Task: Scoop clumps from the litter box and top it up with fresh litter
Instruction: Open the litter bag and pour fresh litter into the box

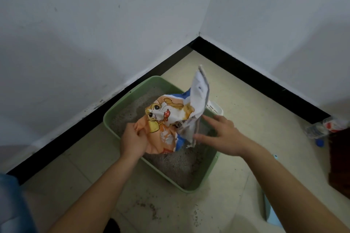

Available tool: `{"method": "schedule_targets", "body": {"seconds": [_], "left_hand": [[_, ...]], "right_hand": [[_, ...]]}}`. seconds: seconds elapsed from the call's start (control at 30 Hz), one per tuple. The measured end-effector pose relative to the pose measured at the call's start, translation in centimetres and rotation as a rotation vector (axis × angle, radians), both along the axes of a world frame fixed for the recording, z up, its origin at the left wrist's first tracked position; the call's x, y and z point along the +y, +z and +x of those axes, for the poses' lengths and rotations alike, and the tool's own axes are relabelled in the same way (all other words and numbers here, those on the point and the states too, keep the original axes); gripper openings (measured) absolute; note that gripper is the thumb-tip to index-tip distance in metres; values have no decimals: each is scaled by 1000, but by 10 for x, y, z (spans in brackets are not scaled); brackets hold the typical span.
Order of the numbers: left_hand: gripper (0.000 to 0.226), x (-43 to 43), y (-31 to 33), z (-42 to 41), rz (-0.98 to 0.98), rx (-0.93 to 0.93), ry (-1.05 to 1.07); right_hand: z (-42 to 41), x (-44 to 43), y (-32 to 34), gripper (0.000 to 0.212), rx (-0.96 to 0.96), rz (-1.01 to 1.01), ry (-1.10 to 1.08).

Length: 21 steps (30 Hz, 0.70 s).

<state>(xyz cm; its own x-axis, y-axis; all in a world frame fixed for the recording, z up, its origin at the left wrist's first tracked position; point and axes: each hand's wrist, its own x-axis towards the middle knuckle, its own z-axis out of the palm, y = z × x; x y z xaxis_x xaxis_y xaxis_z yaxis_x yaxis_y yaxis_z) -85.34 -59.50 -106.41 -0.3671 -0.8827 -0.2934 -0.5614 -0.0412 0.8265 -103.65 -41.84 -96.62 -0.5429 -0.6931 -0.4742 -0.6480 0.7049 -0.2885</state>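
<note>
While left hand (132,142) clenches crumpled litter bag (166,117) over grainy litter (176,165), right hand (223,134) fingers spread wide.

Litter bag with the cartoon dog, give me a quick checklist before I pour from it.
1. Bag above box: ok; the crumpled orange, blue and white plastic litter bag is over the green plastic litter box.
2. Left hand grip: ok; it holds the orange end.
3. Right hand grip: not ok; straight fingers only touch the white edge.
4. Bag opening facing down: cannot tell.
5. White plastic scoop clear of the pour: ok; it sits by the far rim.
</note>
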Motion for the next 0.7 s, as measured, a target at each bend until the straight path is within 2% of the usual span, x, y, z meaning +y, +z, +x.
{"method": "schedule_targets", "body": {"seconds": [0.07,0.13,0.23,0.33,0.4,0.53,0.6,0.63,0.7], "left_hand": [[25,-6,2,-2,-63,-60,-47],[40,-10,2,-5,-173,-119,-113],[29,-16,-3,-8,-323,-243,-153],[8,-23,-7,-8,-365,-361,-181],[10,-25,-14,-7,-386,-413,-250],[23,-24,-18,-4,-370,-527,-311],[41,-27,-14,-5,-269,-535,-326],[52,-29,-13,-5,-213,-493,-310],[57,-31,-5,-9,-152,-280,-203]], "right_hand": [[0,15,-23,100,-122,-65,-122],[6,23,-41,103,-271,-216,-287],[10,20,-64,90,-342,-337,-582],[10,12,-82,67,-174,-195,-509],[10,4,-86,43,-57,-145,-452],[13,0,-78,16,139,-313,-458],[16,6,-70,13,335,-447,-367],[17,10,-65,20,419,-495,-318],[17,15,-49,30,504,-567,-238]]}}
